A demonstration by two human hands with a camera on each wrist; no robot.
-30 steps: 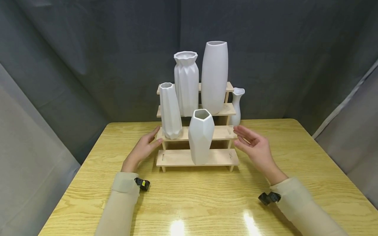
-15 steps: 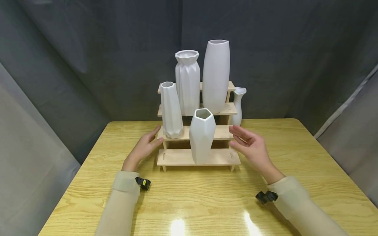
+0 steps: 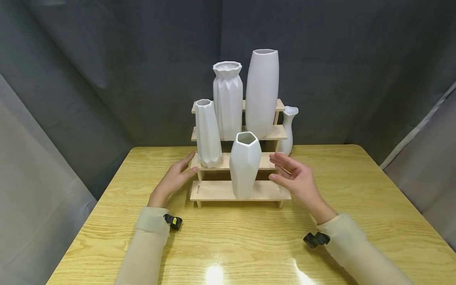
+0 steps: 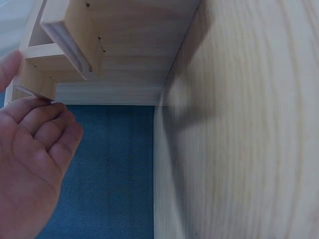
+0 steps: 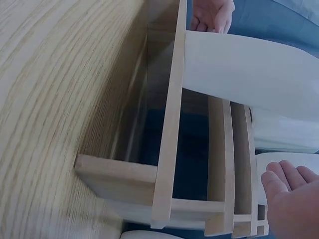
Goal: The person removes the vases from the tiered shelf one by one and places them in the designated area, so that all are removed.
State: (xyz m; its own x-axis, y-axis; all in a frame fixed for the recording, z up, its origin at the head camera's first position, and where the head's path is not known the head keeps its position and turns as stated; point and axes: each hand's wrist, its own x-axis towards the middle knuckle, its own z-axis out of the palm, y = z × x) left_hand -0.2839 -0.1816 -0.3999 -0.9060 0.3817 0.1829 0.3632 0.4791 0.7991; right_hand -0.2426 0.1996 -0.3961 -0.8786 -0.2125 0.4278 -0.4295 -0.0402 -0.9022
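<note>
A wooden tiered display stand (image 3: 213, 191) bears white vases. My left hand (image 3: 171, 182) holds the left end of its second-lowest shelf; in the left wrist view the thumb (image 4: 7, 68) and fingers (image 4: 50, 124) lie on either side of the wood. On the bottom shelf stands a faceted white vase (image 3: 245, 168) with a five-sided mouth. My right hand (image 3: 293, 178) hovers to its right, thumb and fingers apart, nothing between them. Above the left hand, a slim ribbed vase (image 3: 208, 134) leans slightly leftward. A pleated vase (image 3: 228, 103) and a tall smooth vase (image 3: 263, 95) stand higher up.
Behind the stand's right side stands a small flared vase (image 3: 287, 130), partly hidden. The yellow wood-grain table (image 3: 228, 233) reaches back to a dark curtain (image 3: 171, 59), with paler curtains at both sides.
My right hand has moved left from beside the stand to in front of its right end, closer to the faceted vase. The left hand has stayed at the shelf's end.
</note>
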